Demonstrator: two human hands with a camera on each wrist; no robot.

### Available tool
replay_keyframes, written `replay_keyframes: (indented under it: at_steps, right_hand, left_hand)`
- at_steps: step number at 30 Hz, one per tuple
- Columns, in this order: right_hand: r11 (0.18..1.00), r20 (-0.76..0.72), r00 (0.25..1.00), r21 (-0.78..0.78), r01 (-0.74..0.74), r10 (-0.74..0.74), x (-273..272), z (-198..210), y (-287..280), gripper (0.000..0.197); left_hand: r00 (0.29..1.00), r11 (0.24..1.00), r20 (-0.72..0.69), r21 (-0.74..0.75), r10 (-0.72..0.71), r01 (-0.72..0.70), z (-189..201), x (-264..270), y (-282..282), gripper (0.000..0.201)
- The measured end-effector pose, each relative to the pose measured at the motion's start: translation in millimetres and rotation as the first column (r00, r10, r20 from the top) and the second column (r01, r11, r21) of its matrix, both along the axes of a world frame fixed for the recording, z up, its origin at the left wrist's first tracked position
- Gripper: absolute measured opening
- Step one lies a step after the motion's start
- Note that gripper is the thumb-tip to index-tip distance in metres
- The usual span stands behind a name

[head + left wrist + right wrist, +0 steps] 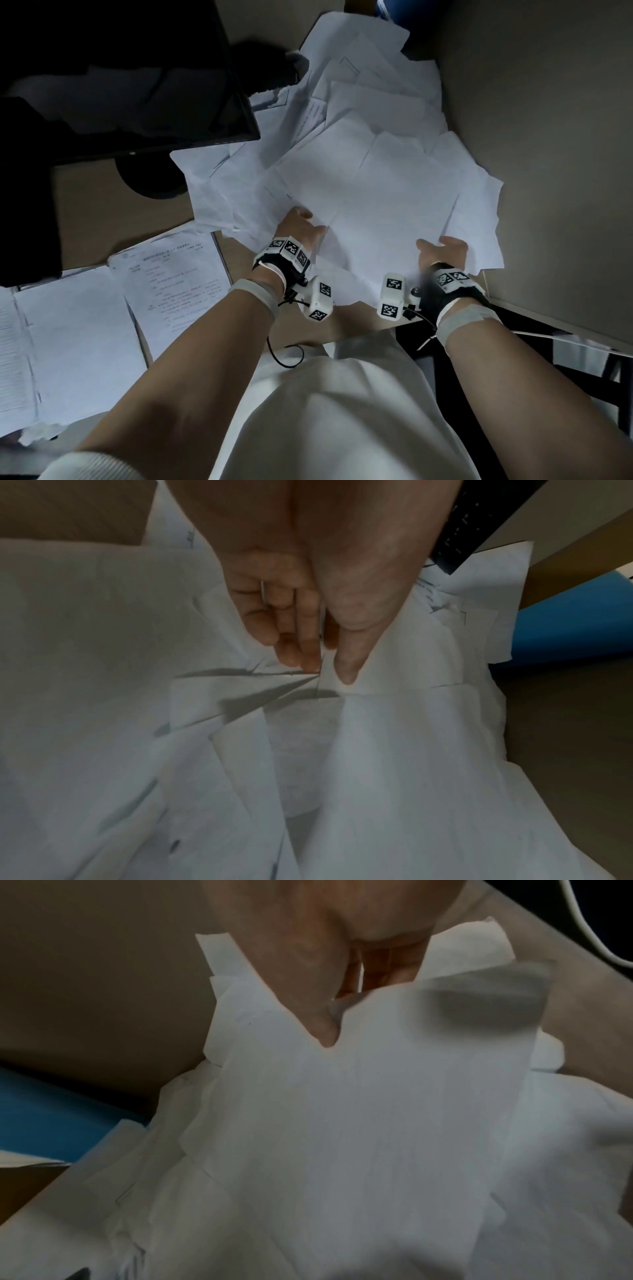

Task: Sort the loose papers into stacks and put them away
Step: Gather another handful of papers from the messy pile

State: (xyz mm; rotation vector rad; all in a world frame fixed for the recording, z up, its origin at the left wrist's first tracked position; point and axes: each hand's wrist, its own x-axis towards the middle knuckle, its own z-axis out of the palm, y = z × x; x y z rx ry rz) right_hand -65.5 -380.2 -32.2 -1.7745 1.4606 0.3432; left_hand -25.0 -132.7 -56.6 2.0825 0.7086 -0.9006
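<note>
A big untidy heap of white loose papers (pixel 363 147) covers the desk from its middle to the far right corner. My left hand (pixel 301 226) pinches the near left edge of the top sheets (pixel 394 723), thumb above and fingers beneath. At the near right edge my right hand (pixel 442 250) grips the same bundle of sheets (pixel 359 1110), thumb on top, fingers hidden under the paper. Printed pages (pixel 171 291) and further sheets (pixel 68 346) lie flat at the near left.
A dark monitor (pixel 130 78) on a round stand (pixel 154 178) occupies the back left. A grey partition wall (pixel 548 137) borders the heap on the right. Something blue (pixel 51 1118) sits behind the papers. Bare wooden desk (pixel 102 205) shows left of the heap.
</note>
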Motion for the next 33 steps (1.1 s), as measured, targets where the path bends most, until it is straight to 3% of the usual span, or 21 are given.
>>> replay_keyframes:
  at_steps: [4,7,11,13,15,18,20,22,24,26,28,31,33]
  right_hand:
    - [0.987,0.083,0.99,-0.12,-0.107,0.118,12,5,6,0.029]
    - [0.935,0.156,0.931,-0.187,-0.3,0.33,22,0,14,0.023]
    - [0.862,0.132,0.866,-0.245,-0.443,0.482,46,-6,27,0.021]
    - [0.856,0.086,0.858,-0.173,-0.488,0.506,60,-11,33,0.03]
    - [0.866,0.018,0.866,-0.023,-0.499,0.5,70,-14,35,0.056]
    - [0.827,-0.107,0.82,0.071,-0.558,0.563,79,-19,32,0.087]
    - [0.803,-0.108,0.797,0.141,-0.579,0.594,78,-21,31,0.089]
    - [0.765,-0.09,0.765,0.194,-0.614,0.638,69,-25,31,0.078]
    - [0.797,-0.095,0.794,0.151,-0.585,0.601,57,-28,30,0.062]
    - [0.898,-0.104,0.892,0.05,-0.437,0.44,46,-26,24,0.053]
    - [0.953,-0.147,0.945,-0.036,-0.3,0.291,36,-17,17,0.051]
    - [0.976,-0.118,0.969,0.039,-0.214,0.217,24,-14,11,0.058]
    - [0.962,-0.076,0.963,0.118,-0.247,0.257,27,-9,15,0.072]
  left_hand:
    - [0.996,0.995,0.041,0.043,0.084,-0.086,-6,5,0,0.065]
    - [0.982,0.98,0.01,0.065,0.186,-0.187,0,10,0,0.088]
    - [0.971,0.971,-0.01,0.001,0.24,-0.24,-4,18,2,0.087]
    - [0.968,0.968,-0.023,-0.029,0.25,-0.251,-9,20,6,0.088]
    - [0.953,0.948,-0.016,-0.099,0.302,-0.302,-16,20,11,0.091]
    - [0.969,0.962,-0.003,-0.115,0.247,-0.246,-26,19,14,0.096]
    - [0.986,0.98,0.013,-0.109,0.167,-0.165,-18,22,7,0.097]
    - [0.996,0.991,0.01,-0.101,0.09,-0.088,-3,24,-4,0.084]
    - [0.998,0.992,0.03,-0.108,0.06,-0.057,-2,27,-14,0.085]
    - [0.994,0.993,0.045,-0.075,0.098,-0.094,2,30,-24,0.094]
    - [0.986,0.987,0.045,-0.041,0.159,-0.157,2,36,-27,0.096]
    - [0.97,0.971,0.055,-0.024,0.238,-0.237,5,36,-27,0.082]
    - [0.968,0.969,0.042,-0.028,0.248,-0.247,5,31,-25,0.08]
